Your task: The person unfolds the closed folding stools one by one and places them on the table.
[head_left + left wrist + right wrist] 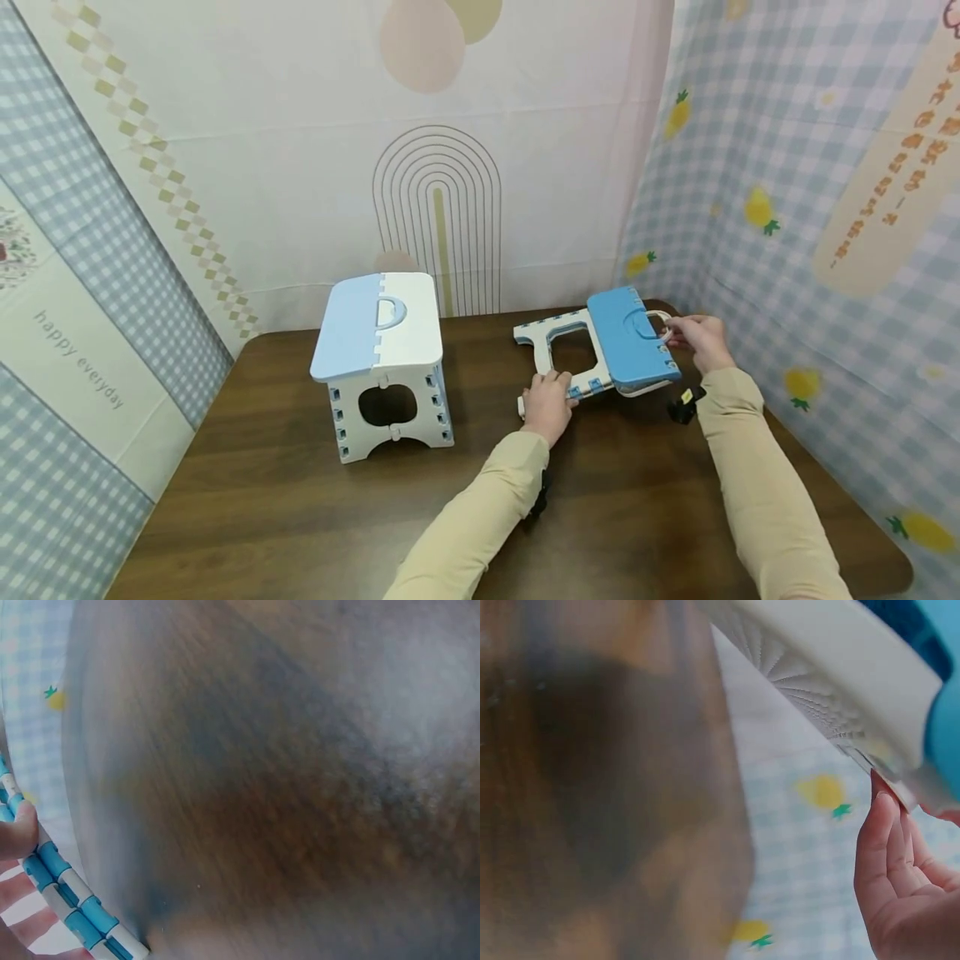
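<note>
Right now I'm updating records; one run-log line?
left hand: grips bright-blue folding stool; right hand: pinches its seat end; pale-blue folding stool: stands unfolded

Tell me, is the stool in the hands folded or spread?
Folded, or nearly: the stool has its seat doubled at the handle, its legs close together.

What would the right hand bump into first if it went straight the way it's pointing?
The white handle: the right hand has its fingertips right on it. Past that, the blue stool top looks next, though depth is hard to judge.
</note>
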Demonstrator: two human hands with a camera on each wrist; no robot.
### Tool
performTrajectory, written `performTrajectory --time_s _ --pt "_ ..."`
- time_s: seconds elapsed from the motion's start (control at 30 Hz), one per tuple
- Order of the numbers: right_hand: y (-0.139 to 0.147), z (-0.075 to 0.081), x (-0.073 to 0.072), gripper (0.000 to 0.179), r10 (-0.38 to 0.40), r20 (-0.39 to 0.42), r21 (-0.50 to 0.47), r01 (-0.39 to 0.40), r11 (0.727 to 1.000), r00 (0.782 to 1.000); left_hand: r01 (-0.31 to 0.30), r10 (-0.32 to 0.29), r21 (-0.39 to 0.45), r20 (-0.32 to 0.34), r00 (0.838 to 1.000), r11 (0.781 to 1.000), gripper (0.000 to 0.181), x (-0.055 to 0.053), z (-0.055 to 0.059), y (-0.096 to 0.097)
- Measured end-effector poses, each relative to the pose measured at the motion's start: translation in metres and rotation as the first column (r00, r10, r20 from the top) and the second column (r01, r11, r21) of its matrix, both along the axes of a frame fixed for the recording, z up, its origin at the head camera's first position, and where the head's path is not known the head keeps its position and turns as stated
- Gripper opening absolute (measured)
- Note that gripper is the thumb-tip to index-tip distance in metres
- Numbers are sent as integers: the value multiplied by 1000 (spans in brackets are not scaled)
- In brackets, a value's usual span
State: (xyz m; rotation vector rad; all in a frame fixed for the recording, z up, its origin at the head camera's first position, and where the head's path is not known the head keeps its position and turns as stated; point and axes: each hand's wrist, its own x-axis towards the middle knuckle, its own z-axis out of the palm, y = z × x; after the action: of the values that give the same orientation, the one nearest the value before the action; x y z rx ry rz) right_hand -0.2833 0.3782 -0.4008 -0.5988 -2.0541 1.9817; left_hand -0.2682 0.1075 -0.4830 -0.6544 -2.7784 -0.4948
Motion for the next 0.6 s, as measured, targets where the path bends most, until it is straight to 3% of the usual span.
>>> performTrajectory --time_s 0.07,0.13,0.23,0.37,0.5,0.6 --pt "-5 7 -2 19 2 -13 96 0 995 1000 -4 4 22 4 1000 1000 36 0 1 -2" --pt "-12 15 -3 12 3 -20 241 1 970 1000 -7 7 51 4 1000 999 36 -1 2 -4" --pt "-22 28 -5 22 -9 -22 458 18 889 1000 -8 8 107 5 1000 994 37 -1 2 -7" --pt "-37 49 -7 29 -28 -40 635 47 771 999 -5 3 194 11 1000 981 38 -2 4 -10" --pt "-52 68 -9 28 -37 -80 736 84 672 996 10 -27 261 62 998 965 41 -3 8 -13" --pt "-62 79 -10 28 -46 -108 767 113 632 993 15 -52 314 110 993 949 43 -3 11 -15"
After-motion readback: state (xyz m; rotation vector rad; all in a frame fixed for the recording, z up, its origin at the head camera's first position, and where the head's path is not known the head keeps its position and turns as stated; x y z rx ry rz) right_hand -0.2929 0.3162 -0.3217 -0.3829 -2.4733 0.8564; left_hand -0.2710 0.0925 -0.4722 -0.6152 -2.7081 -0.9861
